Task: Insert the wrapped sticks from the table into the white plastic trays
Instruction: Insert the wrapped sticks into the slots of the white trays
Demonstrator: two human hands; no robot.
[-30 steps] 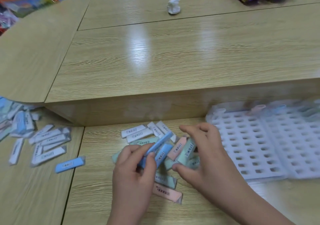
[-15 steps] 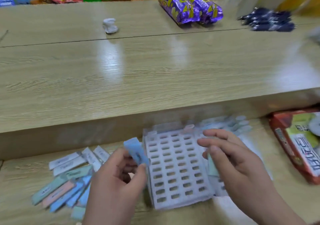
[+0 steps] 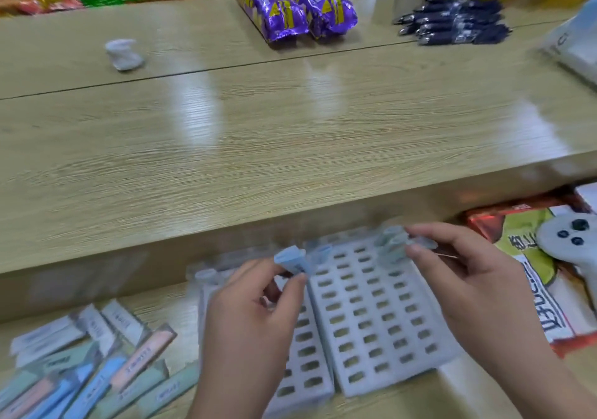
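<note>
The left hand (image 3: 252,318) pinches a blue stick (image 3: 292,262) and the right hand (image 3: 468,286) pinches pale sticks (image 3: 392,247), both just above the white trays (image 3: 326,338), so I think the next move is pushing each one straight down into an empty hole (image 3: 358,312).

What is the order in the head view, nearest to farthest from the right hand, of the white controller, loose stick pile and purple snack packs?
1. white controller, just right of the right hand.
2. loose stick pile, lower left.
3. purple snack packs, far back, upper table.
</note>
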